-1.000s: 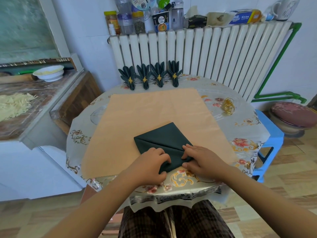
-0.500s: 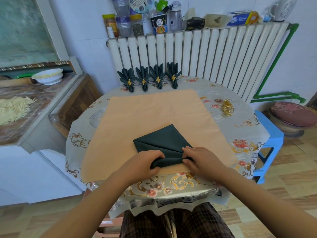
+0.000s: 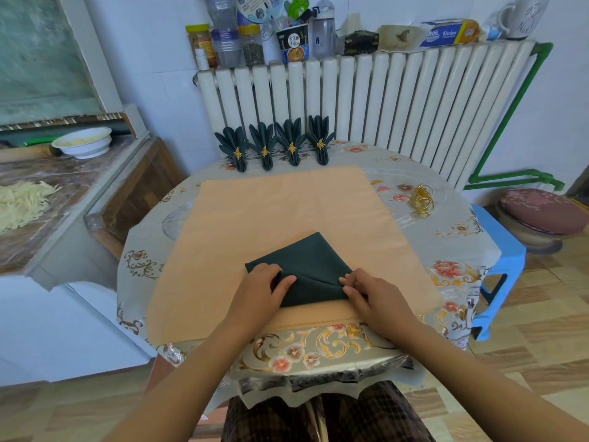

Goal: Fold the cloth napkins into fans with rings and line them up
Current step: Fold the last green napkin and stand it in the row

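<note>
Dark green napkin (image 3: 314, 266) flat on the peach cloth (image 3: 280, 218), near the front edge of the round table (image 3: 462, 237), folded to a pointed shape with its near edge rolled into a first pleat. Left hand (image 3: 259, 293) curled over the pleat's left end, fingertips pinching the fold; right hand (image 3: 371, 293) pinching the right end between thumb and fingers. Both gripping cloth, neither spread wide.

Four finished fans (image 3: 275, 145) upright in a row at the far edge, each cinched by a gold ring, against the radiator (image 3: 382, 100). Spare gold rings (image 3: 422, 200) in a loose pile to the right, well apart from the hands.

Likely trouble from here:
- Uneven pleats, if one hand advances faster than the other; skewed fan as a result.
- Pleat springing open on release, the fabric looking soft and slippery.
- Peach cloth dragged or bunched along with the napkin, since both lie pressed together under the fingers.
- Diagonal crease across the top layer shifting out of line, spoiling the leaf shape.
- Reach for a ring with one hand leaving the stack held too weakly.
</note>
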Motion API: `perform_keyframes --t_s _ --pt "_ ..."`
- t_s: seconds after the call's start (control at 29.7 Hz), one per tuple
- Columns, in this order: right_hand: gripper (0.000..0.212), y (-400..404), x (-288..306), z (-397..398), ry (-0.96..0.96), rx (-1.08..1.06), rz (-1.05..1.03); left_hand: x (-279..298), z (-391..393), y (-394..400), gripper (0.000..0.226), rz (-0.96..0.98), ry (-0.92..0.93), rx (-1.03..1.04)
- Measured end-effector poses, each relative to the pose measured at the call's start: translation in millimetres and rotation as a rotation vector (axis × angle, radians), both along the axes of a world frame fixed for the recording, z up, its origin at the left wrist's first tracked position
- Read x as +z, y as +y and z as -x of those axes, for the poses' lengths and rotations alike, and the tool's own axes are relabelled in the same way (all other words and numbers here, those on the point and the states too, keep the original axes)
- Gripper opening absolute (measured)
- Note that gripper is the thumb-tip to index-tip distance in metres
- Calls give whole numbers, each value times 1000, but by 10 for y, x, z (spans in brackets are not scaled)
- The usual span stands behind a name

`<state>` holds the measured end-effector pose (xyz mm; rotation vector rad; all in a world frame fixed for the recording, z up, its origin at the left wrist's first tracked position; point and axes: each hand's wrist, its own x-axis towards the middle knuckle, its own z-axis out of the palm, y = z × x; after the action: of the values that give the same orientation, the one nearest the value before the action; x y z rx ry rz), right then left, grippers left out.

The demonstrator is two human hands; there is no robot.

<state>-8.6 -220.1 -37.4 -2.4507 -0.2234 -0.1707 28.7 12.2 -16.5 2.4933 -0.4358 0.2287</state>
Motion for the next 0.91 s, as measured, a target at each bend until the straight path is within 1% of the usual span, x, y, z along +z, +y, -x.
perform_keyframes --t_s 0.13,0.3,0.51,0.54,0.57,0.61,0.64,0.67,0.71,0.74,0.77,0.81,0.88,0.91 --pt "5 69 -15 -25 -30 -78 -14 -40 -51 -109 35 4 30 160" --pt "8 120 -21 -24 -73 -112 15 -78 -45 -227 22 1 95 252" --pt "7 153 -31 -20 -82 -139 -9 -107 18 -276 18 -245 18 314" --pt "7 151 -31 -22 -83 -142 -7 -117 0 -265 17 -271 -10 321" --pt "7 151 -30 -21 -84 -144 -4 -143 -24 -258 19 -282 -77 311" --pt "7 153 -27 -22 -82 -145 0 -165 -46 -267 24 -292 -177 267" --pt "7 156 -21 -21 -78 -145 7 -195 -72 -281 27 -304 -288 181" --pt "7 160 -15 -21 -74 -144 16 -188 -91 -301 28 -327 -357 58" --pt "7 159 -8 -24 -76 -142 29 -163 -94 -336 35 -383 -337 -79" --pt "7 160 -2 -27 -82 -139 42 -135 -78 -372 47 -459 -245 -202" --pt "7 160 0 -29 -86 -134 52 -111 -57 -400 57 -532 -166 -280" --pt "7 154 4 -29 -90 -128 59 -121 -60 -418 62 -581 -99 -327" --pt "6 157 1 -27 -98 -118 58 -182 -85 -413 54 -599 62 -335" --pt "6 155 -4 -23 -99 -111 44 -199 -82 -415 51 -591 96 -323"
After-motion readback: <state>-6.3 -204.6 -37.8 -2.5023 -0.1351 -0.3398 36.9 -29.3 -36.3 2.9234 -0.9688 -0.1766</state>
